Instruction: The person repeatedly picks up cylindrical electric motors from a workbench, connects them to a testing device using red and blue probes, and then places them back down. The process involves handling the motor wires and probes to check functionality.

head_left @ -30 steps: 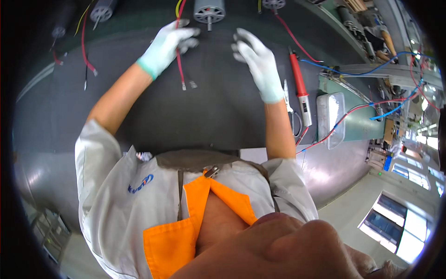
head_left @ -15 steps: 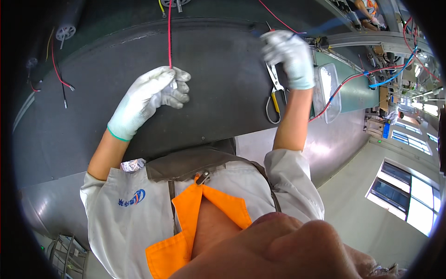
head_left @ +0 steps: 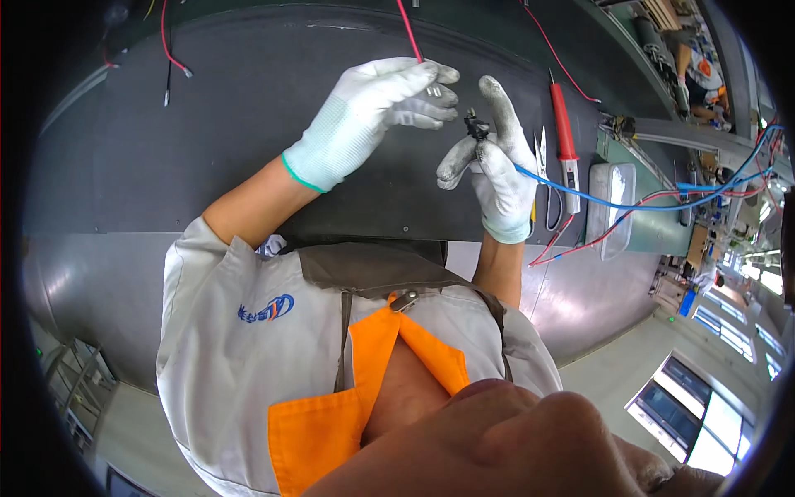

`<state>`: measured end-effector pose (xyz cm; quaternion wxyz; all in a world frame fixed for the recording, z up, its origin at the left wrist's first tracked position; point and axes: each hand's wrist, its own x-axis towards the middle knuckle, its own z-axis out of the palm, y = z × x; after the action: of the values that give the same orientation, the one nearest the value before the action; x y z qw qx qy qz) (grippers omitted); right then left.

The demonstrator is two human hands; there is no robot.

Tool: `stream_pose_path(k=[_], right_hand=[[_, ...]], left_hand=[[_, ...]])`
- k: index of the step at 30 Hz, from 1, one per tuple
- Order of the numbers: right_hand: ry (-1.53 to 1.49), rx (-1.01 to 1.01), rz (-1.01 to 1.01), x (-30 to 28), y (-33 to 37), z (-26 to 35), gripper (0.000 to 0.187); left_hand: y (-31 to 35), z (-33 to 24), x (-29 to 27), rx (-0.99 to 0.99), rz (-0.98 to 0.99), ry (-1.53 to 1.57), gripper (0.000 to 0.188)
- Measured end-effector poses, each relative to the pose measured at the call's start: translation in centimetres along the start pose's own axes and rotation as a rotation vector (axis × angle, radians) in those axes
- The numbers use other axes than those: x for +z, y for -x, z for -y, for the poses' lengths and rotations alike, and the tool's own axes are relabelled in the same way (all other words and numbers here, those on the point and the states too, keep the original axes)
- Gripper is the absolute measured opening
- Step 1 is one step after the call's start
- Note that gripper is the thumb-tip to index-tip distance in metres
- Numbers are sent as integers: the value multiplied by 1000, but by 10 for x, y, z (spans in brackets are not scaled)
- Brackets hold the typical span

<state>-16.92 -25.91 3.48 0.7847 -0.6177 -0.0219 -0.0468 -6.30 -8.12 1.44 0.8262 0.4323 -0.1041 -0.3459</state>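
Observation:
In white gloves, both my hands are raised over the dark bench, close together. My left hand [head_left: 393, 103] pinches the lower end of a red wire [head_left: 410, 31] between thumb and fingers. A small metallic terminal [head_left: 434, 92] shows beside those fingers. Just to the right, my right hand [head_left: 498, 161] is closed on a small black clip [head_left: 476, 127] with a brass-coloured tip. A blue wire [head_left: 596, 199] runs off rightward from this hand. The clip and the terminal are apart. Scissors [head_left: 542, 153] lie behind my right hand, partly hidden by it.
A red-handled probe [head_left: 563, 120] with a thin tip lies right of the scissors. Beyond it stands a clear plastic tray [head_left: 617, 178], crossed by red and blue cables. Loose red wires [head_left: 168, 41] lie at the far left. Another person [head_left: 702, 79] is at the upper right.
My right hand has come down and inward to my left hand, with the black clip now plainly visible. My left hand still holds the red wire. The view has shifted.

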Motion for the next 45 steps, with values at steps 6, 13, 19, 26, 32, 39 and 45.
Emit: stream_pose_path(k=[6,13,19,26,32,39,45], right_hand=[[-260,-19,131,-2,-13,-20,84],[-386,-8,65,5,-14,-26,84],[-534,-27,111,3,-18,-34,82],[-498,-57,11,16,-22,-35,82],[-376,12,4,12,-25,-39,84],[1336,-47,-299,-99,19,20,69],[1325,203,-542,-202,55,2,59]], left_hand=[[3,2,0,25,17,56,35],[0,15,5,85,26,194,36],[0,20,5,104,50,246,34],[5,22,10,107,27,228,33],[-2,28,1,50,75,350,37],[-12,30,-31,110,69,365,39],[1,11,-39,113,28,290,34]])
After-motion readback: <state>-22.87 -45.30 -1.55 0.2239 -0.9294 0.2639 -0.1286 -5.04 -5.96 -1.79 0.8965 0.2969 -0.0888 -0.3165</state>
